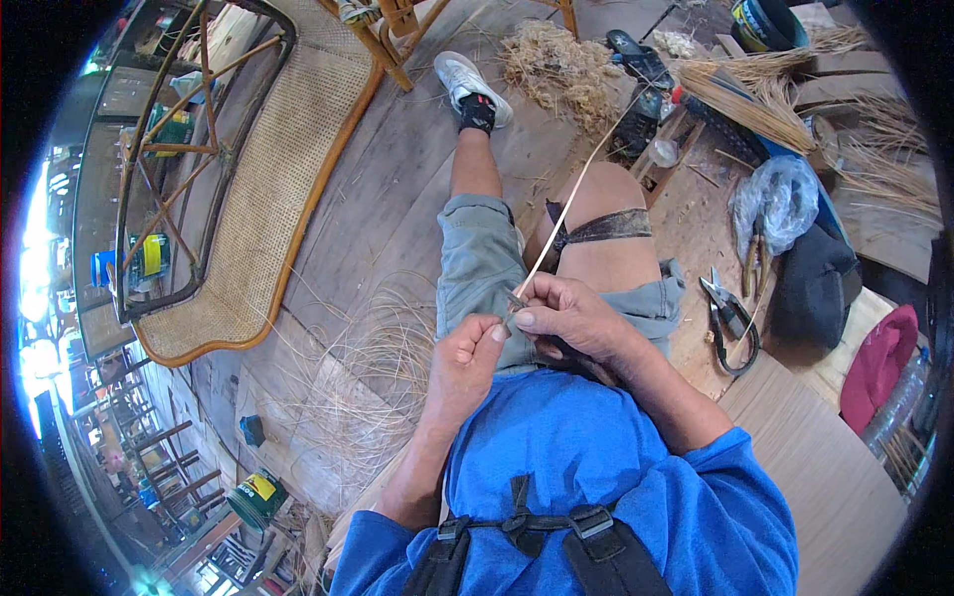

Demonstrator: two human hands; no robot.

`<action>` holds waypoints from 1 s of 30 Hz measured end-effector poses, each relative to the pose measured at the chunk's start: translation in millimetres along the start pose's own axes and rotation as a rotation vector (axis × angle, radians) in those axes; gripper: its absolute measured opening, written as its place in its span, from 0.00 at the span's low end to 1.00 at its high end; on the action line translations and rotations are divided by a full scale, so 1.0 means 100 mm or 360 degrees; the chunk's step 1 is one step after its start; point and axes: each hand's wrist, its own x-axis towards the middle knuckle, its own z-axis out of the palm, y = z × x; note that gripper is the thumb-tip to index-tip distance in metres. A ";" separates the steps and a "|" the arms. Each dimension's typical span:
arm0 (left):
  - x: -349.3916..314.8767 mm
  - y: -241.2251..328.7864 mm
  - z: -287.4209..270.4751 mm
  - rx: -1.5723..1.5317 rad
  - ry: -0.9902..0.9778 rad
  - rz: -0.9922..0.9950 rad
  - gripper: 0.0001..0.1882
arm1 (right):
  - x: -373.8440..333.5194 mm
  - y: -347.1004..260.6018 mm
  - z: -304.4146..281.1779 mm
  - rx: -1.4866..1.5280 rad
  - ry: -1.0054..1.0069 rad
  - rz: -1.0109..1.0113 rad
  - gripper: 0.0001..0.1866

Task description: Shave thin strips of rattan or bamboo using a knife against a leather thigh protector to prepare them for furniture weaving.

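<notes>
Both hands meet over my lap, in front of the blue shirt. My right hand point(571, 316) pinches a long, pale cane strip point(566, 211) between thumb and fingers. The strip runs up and away past the bent right knee, toward the dark sandals. My left hand point(465, 363) is closed, its thumb close to the right fingertips. Between the two hands shows a small, dark, blade-like piece point(514, 299). Which hand grips it, and what is inside my left fist, I cannot make out. A dark cloth band point(606, 227) is tied around the right knee.
Loose cane strands point(368, 368) lie on the floor at left, below a woven cane seat frame point(263, 184). Pruning shears point(730, 323) lie at right, near a plastic bag point(780, 204) and a dark cap-like item point(815, 288). Fibre shavings point(561, 74) are heaped ahead.
</notes>
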 end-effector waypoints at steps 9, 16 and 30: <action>-0.52 -0.07 -0.68 0.0272 -0.0226 -0.0280 0.09 | -0.09 -0.31 -0.38 -0.0018 0.0196 -0.0109 0.12; -0.63 -0.14 -0.73 0.0277 -0.0002 -0.0614 0.08 | -0.37 -0.85 -0.94 -0.0229 0.0833 -0.0425 0.09; -0.37 0.19 -0.42 -0.0277 -0.0343 -0.0229 0.10 | -0.26 -0.21 0.17 -0.0032 -0.0099 -0.0291 0.23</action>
